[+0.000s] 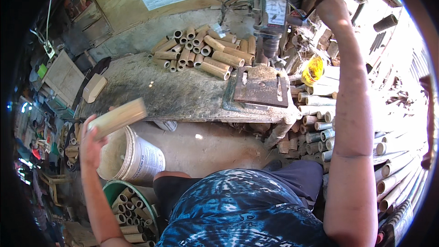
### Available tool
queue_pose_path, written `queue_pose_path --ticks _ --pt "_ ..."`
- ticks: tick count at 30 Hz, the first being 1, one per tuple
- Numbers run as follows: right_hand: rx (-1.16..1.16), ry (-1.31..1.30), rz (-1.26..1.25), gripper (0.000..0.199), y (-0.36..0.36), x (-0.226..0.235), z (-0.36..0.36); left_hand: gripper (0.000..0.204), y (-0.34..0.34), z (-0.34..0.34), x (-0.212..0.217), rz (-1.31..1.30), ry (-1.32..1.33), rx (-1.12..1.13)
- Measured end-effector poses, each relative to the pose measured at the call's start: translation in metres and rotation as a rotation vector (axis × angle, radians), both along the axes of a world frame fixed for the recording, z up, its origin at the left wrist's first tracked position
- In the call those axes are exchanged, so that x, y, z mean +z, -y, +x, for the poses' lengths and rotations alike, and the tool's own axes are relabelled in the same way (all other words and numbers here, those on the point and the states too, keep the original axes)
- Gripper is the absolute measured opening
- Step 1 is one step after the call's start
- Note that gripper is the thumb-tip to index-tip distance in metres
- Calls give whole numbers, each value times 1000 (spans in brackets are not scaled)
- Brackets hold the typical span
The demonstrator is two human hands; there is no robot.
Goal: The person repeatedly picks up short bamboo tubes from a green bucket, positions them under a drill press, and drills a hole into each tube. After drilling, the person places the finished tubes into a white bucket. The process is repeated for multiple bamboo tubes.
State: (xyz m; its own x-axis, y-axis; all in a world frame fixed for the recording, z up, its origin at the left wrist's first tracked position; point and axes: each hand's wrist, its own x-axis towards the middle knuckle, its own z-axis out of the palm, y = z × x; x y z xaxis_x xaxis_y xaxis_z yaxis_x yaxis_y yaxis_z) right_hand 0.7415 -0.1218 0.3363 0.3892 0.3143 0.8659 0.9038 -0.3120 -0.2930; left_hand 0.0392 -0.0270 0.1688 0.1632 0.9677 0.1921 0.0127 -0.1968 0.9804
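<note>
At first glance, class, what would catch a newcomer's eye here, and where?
Probably the bamboo tube in the left hand, at the left near the white bucket. Next, the drill press, top right of centre, with the right hand raised beside its head. Then the pile of cut tubes at the back of the table.

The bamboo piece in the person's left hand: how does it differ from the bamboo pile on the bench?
The held bamboo piece is up in the left hand's grip, while the bamboo pile rests on the bench. The held piece is single; the pile has many pieces. The held piece looks blurred; the pile looks sharper. Both are short, tan cut lengths.
</note>
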Motion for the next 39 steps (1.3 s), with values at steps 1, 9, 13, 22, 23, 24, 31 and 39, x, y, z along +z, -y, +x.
queue_pose_path --ticks 1,9,13,22,23,24,31,39 --pt "-8 -56 -20 30 2 0 -5 53 -1 43 0 8 81 -153" --pt "-59 -246 -125 44 13 2 -23 43 7 310 -46 -326 194 -603" --pt "-105 156 -172 54 12 3 -25 44 10 365 -55 -317 191 -579" --pt "144 -53 -1 58 32 4 -57 57 -7 389 -45 -363 -28 -490" --pt "170 2 54 59 27 5 -59 57 -10 390 -42 -383 -43 -498" --pt "125 -58 -31 61 32 7 -58 58 -12 391 -40 -400 -59 -499" --pt "51 -32 33 31 35 -9 -56 49 -19 392 -33 -452 -72 -559" --pt "88 115 46 21 74 -54 -77 46 -20 389 -32 -465 -64 -579"
